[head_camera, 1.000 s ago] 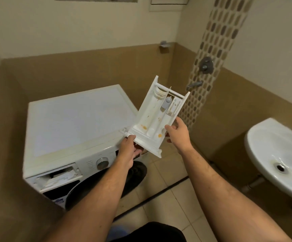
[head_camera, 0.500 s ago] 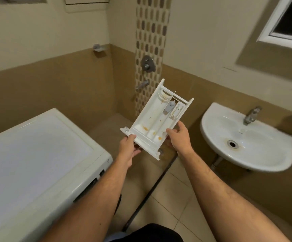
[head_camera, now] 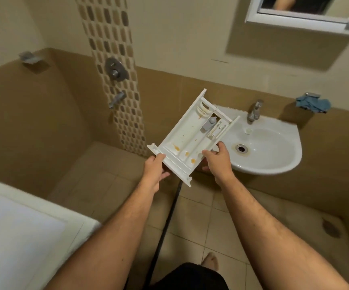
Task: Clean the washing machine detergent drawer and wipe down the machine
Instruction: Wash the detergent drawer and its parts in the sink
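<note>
Washing machine [head_camera: 23, 233] top, near left. Sink [head_camera: 273, 164] far right on the wall, tap [head_camera: 254, 110] behind the bowl, blue cloth [head_camera: 313, 103] on a holder further right. Open floor between machine and sink.

Detergent drawer [head_camera: 190, 139] held in the air, tilted, its far corner over the sink rim. Orange residue in its compartments.

Left hand [head_camera: 154, 170] grips the near front panel; right hand [head_camera: 217, 160] pinches the right wall.

Likely light, stiff plastic, slippery once wet; side walls the safest hold.

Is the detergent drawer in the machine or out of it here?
Out. Both hands, left and right, hold the detergent drawer in the air beside the sink, clear of the washing machine.
</note>
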Demonstrator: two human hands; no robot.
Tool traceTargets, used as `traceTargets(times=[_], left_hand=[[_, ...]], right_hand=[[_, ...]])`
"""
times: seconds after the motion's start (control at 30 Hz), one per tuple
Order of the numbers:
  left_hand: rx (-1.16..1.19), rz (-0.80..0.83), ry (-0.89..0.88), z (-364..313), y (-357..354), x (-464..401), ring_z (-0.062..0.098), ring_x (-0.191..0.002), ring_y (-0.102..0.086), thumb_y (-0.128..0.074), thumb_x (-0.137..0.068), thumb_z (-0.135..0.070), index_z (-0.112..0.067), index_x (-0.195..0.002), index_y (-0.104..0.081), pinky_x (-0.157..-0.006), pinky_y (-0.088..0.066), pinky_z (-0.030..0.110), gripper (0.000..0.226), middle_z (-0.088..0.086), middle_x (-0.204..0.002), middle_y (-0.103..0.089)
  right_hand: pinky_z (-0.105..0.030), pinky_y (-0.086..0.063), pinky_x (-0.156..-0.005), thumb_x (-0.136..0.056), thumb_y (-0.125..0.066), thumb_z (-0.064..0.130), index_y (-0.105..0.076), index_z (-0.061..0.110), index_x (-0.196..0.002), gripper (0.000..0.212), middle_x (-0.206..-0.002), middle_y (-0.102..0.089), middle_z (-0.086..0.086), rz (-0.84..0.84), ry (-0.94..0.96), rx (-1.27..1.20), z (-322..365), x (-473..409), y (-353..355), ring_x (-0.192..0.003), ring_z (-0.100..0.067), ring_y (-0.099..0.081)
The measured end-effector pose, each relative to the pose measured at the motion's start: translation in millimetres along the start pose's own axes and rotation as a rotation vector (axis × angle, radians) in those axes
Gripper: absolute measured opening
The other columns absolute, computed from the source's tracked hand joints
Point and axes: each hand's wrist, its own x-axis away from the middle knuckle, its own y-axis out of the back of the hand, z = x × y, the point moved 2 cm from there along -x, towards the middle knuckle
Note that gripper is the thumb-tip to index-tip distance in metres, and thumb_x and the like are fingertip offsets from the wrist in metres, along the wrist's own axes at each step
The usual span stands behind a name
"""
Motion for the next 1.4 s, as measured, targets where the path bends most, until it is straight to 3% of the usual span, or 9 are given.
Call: traceTargets(times=[0.2,0.3,0.43,0.6,0.7,0.77,0.93,1.23,1.4], left_hand=[[-0.064,0.071,-0.005,-9.0,-63.6,-50.3,0.024,-0.111,-0.059,-0.056,-0.092,-0.030,-0.021,-0.111,-0.060,-0.077,-0.060,0.037,0.021,0.005,-0.117,-0.065],[-0.116,0.103,-0.016,-17.6,-98.2,-74.4,0.025,-0.109,-0.063,-0.057,-0.092,-0.030,-0.021,-0.108,-0.061,-0.082,-0.059,0.041,0.019,0.005,-0.112,-0.069],[-0.226,0.134,-0.038,-32.2,-146.7,-98.7,0.021,-0.100,-0.067,-0.056,-0.093,-0.030,-0.019,-0.112,-0.062,-0.079,-0.059,0.036,0.023,0.003,-0.105,-0.072],[-0.340,0.174,-0.060,-42.5,-200.4,-119.0,0.014,-0.082,-0.059,-0.056,-0.093,-0.031,-0.021,-0.108,-0.064,-0.074,-0.055,0.030,0.020,0.003,-0.104,-0.071],[-0.382,0.199,-0.066,-47.5,-227.0,-128.7,0.011,-0.071,-0.054,-0.054,-0.093,-0.028,-0.018,-0.109,-0.064,-0.065,-0.053,0.025,0.021,0.000,-0.092,-0.069],[-0.410,0.228,-0.060,-49.7,-243.8,-138.9,0.010,-0.068,-0.054,-0.055,-0.092,-0.025,-0.016,-0.108,-0.065,-0.068,-0.050,0.029,0.021,-0.002,-0.086,-0.066],[-0.506,0.300,-0.050,-51.3,-277.5,-164.4,0.013,-0.075,-0.060,-0.057,-0.091,-0.026,-0.020,-0.102,-0.066,-0.074,-0.046,0.032,0.016,-0.008,-0.081,-0.063],[-0.622,0.478,0.069,-50.2,-316.8,-213.9,0.014,-0.089,-0.062,-0.056,-0.093,-0.031,-0.025,-0.112,-0.061,-0.091,-0.045,0.040,0.020,-0.007,-0.101,-0.065],[-0.685,0.547,0.120,-41.7,-324.0,-237.8,0.017,-0.090,-0.062,-0.054,-0.094,-0.032,-0.024,-0.113,-0.060,-0.092,-0.044,0.041,0.022,-0.005,-0.100,-0.065]], right_hand=[[-0.044,-0.060,-0.075,-0.092,-0.056,0.013,-0.049,0.019,-0.120,0.029,-0.093,-0.067,0.005,-0.071,-0.047,-0.048,-1.3,-64.2,46.6,-0.091,-0.018,-0.067],[-0.040,-0.059,-0.069,-0.092,-0.056,0.014,-0.051,0.016,-0.116,0.024,-0.099,-0.069,-0.003,-0.099,-0.066,-0.111,-0.5,-101.8,77.4,-0.085,-0.021,-0.069],[-0.032,-0.053,-0.055,-0.092,-0.058,0.014,-0.052,0.012,-0.114,0.023,-0.098,-0.069,-0.008,-0.137,-0.079,-0.198,0.0,-144.7,124.7,-0.070,-0.021,-0.066],[-0.033,-0.049,-0.054,-0.089,-0.058,0.008,-0.051,0.008,-0.116,0.028,-0.097,-0.067,-0.013,-0.199,-0.107,-0.263,-1.9,-182.7,177.5,-0.062,-0.023,-0.065],[-0.031,-0.051,-0.053,-0.091,-0.056,0.009,-0.051,0.010,-0.116,0.026,-0.096,-0.069,-0.011,-0.263,-0.115,-0.291,-7.1,-196.1,204.6,-0.061,-0.020,-0.068],[-0.033,-0.053,-0.056,-0.091,-0.057,0.011,-0.051,0.011,-0.117,0.027,-0.099,-0.070,-0.011,-0.308,-0.133,-0.308,-14.4,-203.8,221.2,-0.066,-0.022,-0.070],[-0.033,-0.056,-0.060,-0.092,-0.057,0.014,-0.052,0.011,-0.120,0.028,-0.103,-0.069,-0.010,-0.428,-0.223,-0.355,-36.2,-217.1,248.5,-0.074,-0.022,-0.072],[-0.036,-0.059,-0.063,-0.093,-0.058,0.009,-0.057,0.011,-0.102,0.009,-0.099,-0.070,-0.016,-0.577,-0.380,-0.329,-65.5,-234.9,263.6,-0.078,-0.026,-0.071],[-0.033,-0.055,-0.059,-0.089,-0.061,0.008,-0.059,0.005,-0.107,0.019,-0.097,-0.070,-0.016,-0.632,-0.467,-0.314,-88.1,-239.9,255.5,-0.073,-0.027,-0.071]])
